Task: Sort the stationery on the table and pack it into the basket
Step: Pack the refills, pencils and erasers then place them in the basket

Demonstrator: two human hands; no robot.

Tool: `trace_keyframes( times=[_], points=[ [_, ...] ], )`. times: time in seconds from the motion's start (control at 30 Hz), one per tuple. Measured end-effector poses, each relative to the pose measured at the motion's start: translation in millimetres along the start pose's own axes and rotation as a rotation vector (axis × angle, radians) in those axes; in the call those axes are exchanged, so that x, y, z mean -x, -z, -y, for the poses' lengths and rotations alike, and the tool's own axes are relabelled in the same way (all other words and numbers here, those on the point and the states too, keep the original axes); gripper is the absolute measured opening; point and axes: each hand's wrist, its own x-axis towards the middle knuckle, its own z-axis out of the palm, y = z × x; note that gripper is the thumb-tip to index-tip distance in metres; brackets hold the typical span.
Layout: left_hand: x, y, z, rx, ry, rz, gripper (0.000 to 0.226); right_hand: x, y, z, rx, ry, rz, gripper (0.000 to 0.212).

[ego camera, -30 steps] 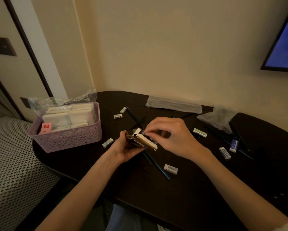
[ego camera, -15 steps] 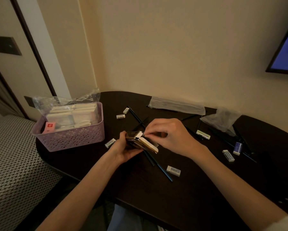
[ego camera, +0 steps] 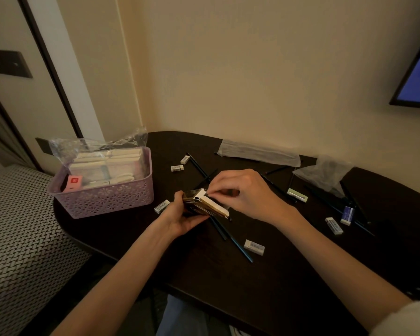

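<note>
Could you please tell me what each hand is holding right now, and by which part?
The left hand grips a small box from below, round its near end; the right hand pinches the box's white top flap.

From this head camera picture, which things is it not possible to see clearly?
- Small box, head view: the left hand and right hand cover it; contents and print unreadable.
- Basket: plastic wrap and dim light blur the packed items.
- Eraser labels: too small.
- Screen: cut by the right edge.
</note>
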Motion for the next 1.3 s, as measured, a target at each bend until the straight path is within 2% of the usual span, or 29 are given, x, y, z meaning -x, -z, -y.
trace_keyframes(
  times=[0.3,0.6,0.7,0.77,0.83,0.9,0.97,1.03,1.1,1.2,1.3],
  points=[
    [5.8,-2.3,-2.6,0.007,0.001,-0.006,0.047,-1.6,-6.4,-3.2,-0.066,-0.006,0.033,0.014],
    [4.8,-1.4,-4.6,0.026,0.042,0.000,0.051,-7.5,-7.1,-11.2,-0.065,-0.048,-0.004,0.014],
    [5.4,-0.1,-6.4,0.011,0.043,0.002,0.048,-9.0,-9.2,-9.0,-0.097,-0.068,0.016,0.015],
    [7.8,-1.5,-10.3,-0.013,0.029,0.020,0.049,-10.2,-6.6,-7.4,-0.210,-0.123,0.008,0.015],
    [8.9,-5.0,-17.8,-0.003,-0.010,0.033,0.048,-10.1,1.3,-10.2,-0.422,-0.218,-0.086,0.015],
    [8.3,-10.2,-26.9,0.019,-0.060,0.031,0.048,-8.0,10.6,-24.3,-0.551,-0.361,-0.248,0.014],
    [6.2,-15.5,-32.9,0.056,-0.064,0.022,0.050,-1.2,13.8,-57.0,-0.479,-0.529,-0.344,0.015],
    [3.8,-21.4,-35.4,0.072,-0.048,0.021,0.051,9.2,12.2,-109.3,-0.095,-0.662,-0.247,0.018],
    [2.6,-29.6,-36.3,0.067,-0.032,0.033,0.050,22.1,8.4,-162.9,0.248,-0.746,0.014,0.022],
    [-1.6,-42.3,-36.6,0.066,-0.013,0.047,0.050,34.1,3.2,-214.7,0.459,-0.831,0.337,0.037],
    [-10.1,-51.3,-39.0,0.084,-0.008,0.054,0.051,28.2,0.4,-239.7,0.516,-0.854,0.481,0.041]
  ],
)
